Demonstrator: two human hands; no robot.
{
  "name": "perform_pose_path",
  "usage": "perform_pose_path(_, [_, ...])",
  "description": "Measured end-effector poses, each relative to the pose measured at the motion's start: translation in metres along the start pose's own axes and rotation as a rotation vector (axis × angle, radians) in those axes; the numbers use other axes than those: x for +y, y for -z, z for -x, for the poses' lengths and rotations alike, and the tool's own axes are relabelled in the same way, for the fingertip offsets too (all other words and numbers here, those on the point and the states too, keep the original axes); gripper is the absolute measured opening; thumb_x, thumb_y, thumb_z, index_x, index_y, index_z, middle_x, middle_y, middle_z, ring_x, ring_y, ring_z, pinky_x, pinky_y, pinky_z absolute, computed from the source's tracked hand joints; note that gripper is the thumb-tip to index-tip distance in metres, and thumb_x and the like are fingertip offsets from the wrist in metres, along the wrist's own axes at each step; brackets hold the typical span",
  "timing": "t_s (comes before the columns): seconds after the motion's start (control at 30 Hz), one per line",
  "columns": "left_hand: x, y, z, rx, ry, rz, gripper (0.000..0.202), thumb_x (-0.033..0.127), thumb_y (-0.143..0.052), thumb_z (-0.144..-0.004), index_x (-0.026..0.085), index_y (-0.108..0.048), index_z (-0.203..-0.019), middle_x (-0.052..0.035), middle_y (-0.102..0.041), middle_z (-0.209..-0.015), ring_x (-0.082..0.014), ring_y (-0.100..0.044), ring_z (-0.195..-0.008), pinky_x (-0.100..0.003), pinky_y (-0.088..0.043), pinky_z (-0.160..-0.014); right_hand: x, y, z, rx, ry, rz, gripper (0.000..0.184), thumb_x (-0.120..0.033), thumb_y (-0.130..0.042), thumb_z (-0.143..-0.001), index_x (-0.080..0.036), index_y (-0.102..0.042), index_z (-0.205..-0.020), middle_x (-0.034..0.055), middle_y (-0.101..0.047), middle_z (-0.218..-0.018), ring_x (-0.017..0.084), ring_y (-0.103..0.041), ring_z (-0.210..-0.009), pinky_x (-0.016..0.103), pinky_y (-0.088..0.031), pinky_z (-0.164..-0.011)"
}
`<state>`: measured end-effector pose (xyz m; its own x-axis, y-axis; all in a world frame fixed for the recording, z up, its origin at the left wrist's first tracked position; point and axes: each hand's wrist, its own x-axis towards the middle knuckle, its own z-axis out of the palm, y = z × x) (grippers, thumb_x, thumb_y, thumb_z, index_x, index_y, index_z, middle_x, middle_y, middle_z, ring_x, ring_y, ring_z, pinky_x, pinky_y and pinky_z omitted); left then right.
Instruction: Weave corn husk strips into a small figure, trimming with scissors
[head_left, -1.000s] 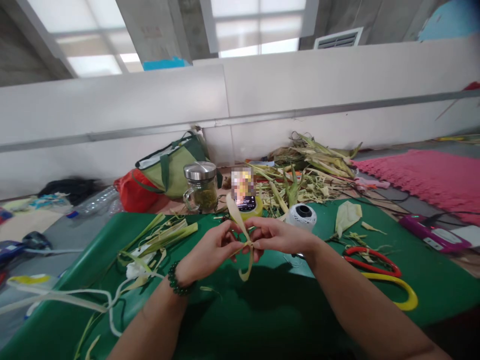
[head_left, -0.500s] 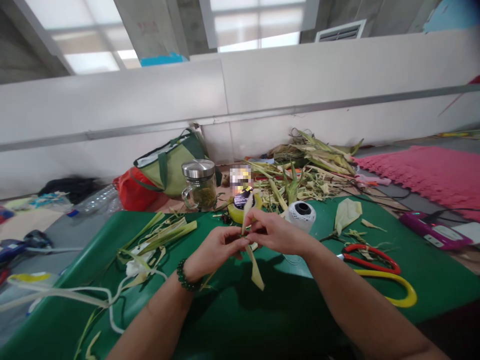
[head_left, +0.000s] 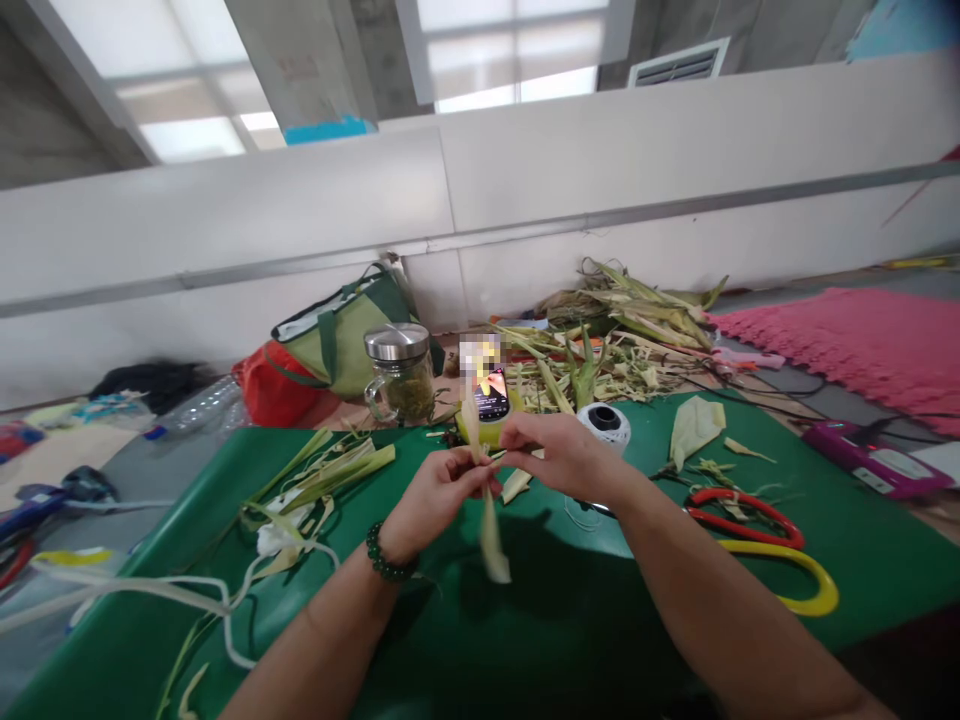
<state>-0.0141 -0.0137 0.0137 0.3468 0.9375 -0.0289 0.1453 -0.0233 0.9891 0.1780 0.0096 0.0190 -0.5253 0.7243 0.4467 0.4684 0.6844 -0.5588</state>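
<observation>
A pale strip of corn husk (head_left: 492, 545) stands nearly upright in front of me, pinched at its middle by my left hand (head_left: 439, 498). Its top end rises past the phone and its wider lower end hangs above the green work surface (head_left: 555, 640). Close to the right of that pinch, my right hand (head_left: 562, 455) has thumb and fingertips pressed together; what is between them is too small to make out. Behind the right hand stands a white spool of thread (head_left: 609, 425). Another piece of husk (head_left: 516, 486) lies under the right fingers.
A lit phone (head_left: 493, 395) leans on a yellow tape roll (head_left: 480, 430). Left of it stands a lidded glass mug (head_left: 401, 375). Scissors with red and yellow handles (head_left: 814, 575) lie at right. Husk strips (head_left: 337, 475) and a white cable (head_left: 225, 590) lie at left, a husk pile (head_left: 637, 305) behind.
The husk strip has shifted slightly left and stands more upright. My right fingertips have drawn a little to the right of it, while the left hand keeps its pinch.
</observation>
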Motion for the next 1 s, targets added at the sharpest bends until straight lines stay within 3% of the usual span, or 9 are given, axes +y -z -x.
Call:
perform_pose_path(0.1, [0.001,0.002,0.001,-0.047,-0.003,-0.011,0.033,0.043,-0.068,-0.070,0.012,-0.067,-0.079,-0.0032,-0.067,-0.059,-0.0122,-0.055,-0.055,-0.023,-0.042,-0.056,0.004,-0.002,-0.002,0.083,0.056,0.052,0.007,-0.015,-0.062,-0.079,-0.020,-0.057,-0.079,-0.0014,-0.063,-0.074,0.012,-0.060,-0.068,0.021,-0.041,-0.061])
perform_pose_path(0.2, [0.003,0.005,0.001,-0.089,0.086,-0.005,0.036,0.044,-0.068,-0.069,0.011,-0.070,-0.082,-0.0051,-0.069,-0.063,-0.0136,-0.058,-0.058,-0.023,-0.042,-0.056,0.008,-0.004,-0.004,0.143,0.114,0.174,0.005,-0.016,-0.063,-0.079,-0.019,-0.059,-0.078,-0.0001,-0.060,-0.071,0.013,-0.056,-0.066,0.022,-0.039,-0.059])
perform_pose_path(0.43, [0.005,0.009,-0.001,0.001,0.078,0.016,0.032,0.040,-0.075,-0.062,0.010,-0.073,-0.073,-0.0007,-0.062,-0.054,-0.0101,-0.052,-0.051,-0.021,-0.043,-0.053,0.017,-0.001,-0.011,0.237,0.287,0.331,0.012,-0.021,-0.061,-0.083,-0.019,-0.060,-0.071,-0.0006,-0.063,-0.065,0.015,-0.052,-0.063,0.034,-0.039,-0.082])
perform_pose_path(0.6, [0.004,0.007,-0.001,0.072,0.084,0.115,0.030,0.038,-0.076,-0.060,0.011,-0.073,-0.072,-0.0023,-0.064,-0.055,-0.0118,-0.056,-0.052,-0.023,-0.047,-0.056,0.003,0.008,-0.004,0.578,0.104,0.410,0.017,-0.025,-0.053,-0.088,-0.020,-0.065,-0.078,0.0074,-0.068,-0.081,0.022,-0.055,-0.082,0.038,-0.040,-0.081])
perform_pose_path(0.63, [0.003,0.004,-0.001,0.078,0.073,0.095,0.028,0.037,-0.075,-0.060,0.011,-0.072,-0.070,-0.0025,-0.065,-0.055,-0.0124,-0.056,-0.053,-0.024,-0.047,-0.056,-0.003,0.006,-0.002,0.589,0.049,0.381,0.015,-0.030,-0.056,-0.086,-0.020,-0.066,-0.081,0.0076,-0.067,-0.080,0.022,-0.056,-0.080,0.036,-0.041,-0.078])
perform_pose_path(0.73, [-0.005,-0.005,0.000,0.073,-0.016,-0.039,0.020,0.031,-0.072,-0.063,0.012,-0.069,-0.059,-0.0022,-0.064,-0.053,-0.0133,-0.056,-0.053,-0.024,-0.046,-0.055,-0.017,-0.011,0.001,0.278,-0.115,0.170,0.030,-0.043,-0.067,-0.076,-0.019,-0.065,-0.094,-0.0023,-0.056,-0.054,0.014,-0.050,-0.050,0.026,-0.038,-0.053])
perform_pose_path(0.8, [-0.010,-0.011,0.000,0.055,-0.070,-0.133,0.021,0.028,-0.067,-0.067,0.012,-0.065,-0.052,-0.0011,-0.062,-0.049,-0.0120,-0.053,-0.051,-0.022,-0.042,-0.052,-0.024,-0.025,0.000,0.162,-0.172,0.059,0.019,-0.037,-0.064,-0.078,-0.018,-0.063,-0.077,-0.0048,-0.051,-0.049,0.011,-0.046,-0.044,0.022,-0.033,-0.046])
perform_pose_path(0.9, [-0.013,-0.015,-0.002,0.025,-0.088,-0.164,0.027,0.029,-0.062,-0.069,0.013,-0.062,-0.048,0.0000,-0.058,-0.046,-0.0107,-0.049,-0.048,-0.020,-0.039,-0.049,-0.028,-0.038,0.001,0.192,-0.061,-0.038,0.020,-0.027,-0.057,-0.081,-0.018,-0.057,-0.063,-0.0018,-0.055,-0.054,0.011,-0.050,-0.049,0.021,-0.036,-0.047])
perform_pose_path(1.0, [-0.009,-0.011,-0.005,0.083,-0.077,-0.057,0.028,0.036,-0.065,-0.065,0.013,-0.062,-0.049,0.0001,-0.057,-0.047,-0.0110,-0.049,-0.049,-0.021,-0.041,-0.049,-0.030,-0.041,0.005,0.284,0.105,-0.098,0.012,-0.023,-0.053,-0.082,-0.018,-0.059,-0.073,0.0016,-0.063,-0.067,0.013,-0.059,-0.060,0.023,-0.045,-0.057])
